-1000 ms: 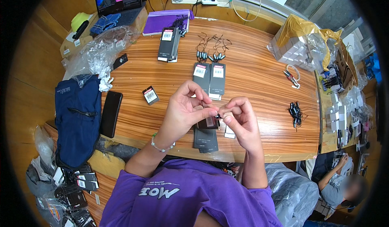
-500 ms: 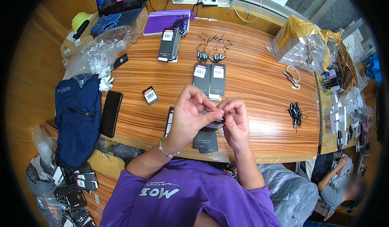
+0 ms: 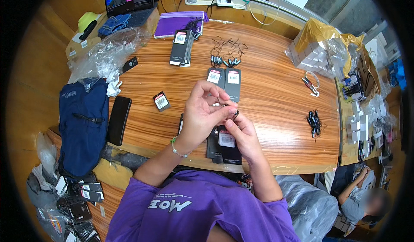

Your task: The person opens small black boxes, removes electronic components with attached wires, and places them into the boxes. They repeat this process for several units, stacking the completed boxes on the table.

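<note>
Close together over the near middle of the table, my left hand and my right hand both pinch a thin black string. A black hang tag with a white label is just below my right hand's fingers, partly covered by them. Other dark tags lie under it at the table's near edge. Beyond my hands, two stacks of dark hang tags lie side by side. Bunches of black strings with small dark plastic ends rest just past them.
A taller tag stack stands by a purple notebook. A small tag, phone and blue fabric bag are left. Right are more strings, snips and bagged white boxes. Another person sits lower right.
The tag at my hands has swung down, so its labelled face now shows below my right hand. My left fingers have risen slightly, and my right hand has shifted a little left.
</note>
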Demonstrator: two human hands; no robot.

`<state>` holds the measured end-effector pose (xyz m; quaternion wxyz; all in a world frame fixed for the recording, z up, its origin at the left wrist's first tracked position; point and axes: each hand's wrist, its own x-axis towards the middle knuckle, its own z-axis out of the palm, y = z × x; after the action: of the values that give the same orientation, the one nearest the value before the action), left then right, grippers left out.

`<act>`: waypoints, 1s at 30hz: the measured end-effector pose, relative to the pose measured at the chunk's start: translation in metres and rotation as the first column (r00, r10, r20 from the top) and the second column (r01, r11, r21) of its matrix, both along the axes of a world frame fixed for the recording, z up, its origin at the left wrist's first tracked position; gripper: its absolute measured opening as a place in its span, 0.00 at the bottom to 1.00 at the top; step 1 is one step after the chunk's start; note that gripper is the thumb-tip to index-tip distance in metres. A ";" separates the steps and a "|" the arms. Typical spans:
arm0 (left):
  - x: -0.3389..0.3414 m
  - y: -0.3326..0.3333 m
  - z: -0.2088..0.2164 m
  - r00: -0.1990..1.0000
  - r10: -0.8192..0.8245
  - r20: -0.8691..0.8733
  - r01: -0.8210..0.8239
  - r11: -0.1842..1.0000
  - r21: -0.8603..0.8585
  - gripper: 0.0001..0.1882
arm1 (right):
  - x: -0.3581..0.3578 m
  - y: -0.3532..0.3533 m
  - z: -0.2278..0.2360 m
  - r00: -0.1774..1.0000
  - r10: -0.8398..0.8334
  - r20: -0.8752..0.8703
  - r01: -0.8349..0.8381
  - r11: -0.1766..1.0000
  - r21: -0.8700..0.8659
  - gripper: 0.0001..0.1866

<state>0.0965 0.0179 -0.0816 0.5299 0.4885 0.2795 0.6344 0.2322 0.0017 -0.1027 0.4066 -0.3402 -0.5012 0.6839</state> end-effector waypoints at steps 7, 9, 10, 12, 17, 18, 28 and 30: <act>-0.012 -0.006 -0.017 0.848 0.080 -0.524 -0.045 0.996 0.079 0.26 | 0.003 0.007 -0.011 0.824 -0.247 -0.510 0.138 0.961 -0.241 0.14; -0.001 -0.022 -0.018 0.913 -0.120 -0.390 0.061 0.985 -0.161 0.26 | 0.004 0.012 -0.014 0.809 -0.267 -0.523 0.158 0.957 -0.244 0.14; 0.001 -0.023 -0.019 0.910 -0.147 -0.388 0.071 0.976 -0.204 0.27 | 0.004 0.013 -0.014 0.812 -0.275 -0.515 0.167 0.955 -0.246 0.14; -0.001 -0.020 -0.019 0.912 -0.182 -0.368 0.093 0.964 -0.247 0.27 | 0.003 0.017 -0.012 0.823 -0.304 -0.480 0.203 0.946 -0.251 0.14; -0.009 -0.011 -0.017 0.891 -0.188 -0.413 0.069 0.956 -0.286 0.28 | 0.006 0.036 0.004 0.845 -0.326 -0.424 0.249 0.942 -0.226 0.14; -0.011 -0.006 -0.022 0.896 -0.187 -0.402 0.081 0.961 -0.265 0.27 | 0.010 0.044 0.004 0.855 -0.316 -0.411 0.253 0.946 -0.201 0.13; -0.049 0.086 -0.041 0.848 -0.212 -0.485 0.077 0.956 -0.283 0.17 | 0.008 0.204 0.033 0.947 -0.270 -0.172 0.288 0.954 0.083 0.13; -0.052 0.101 -0.046 0.842 -0.191 -0.504 0.051 0.959 -0.279 0.16 | -0.002 0.227 0.039 0.968 -0.246 0.053 0.235 0.959 0.160 0.14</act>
<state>0.0442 0.1191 -0.1271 0.5306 0.5879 0.4611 0.4003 0.2297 0.2289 -0.0641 0.4930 -0.3911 -0.5214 0.5763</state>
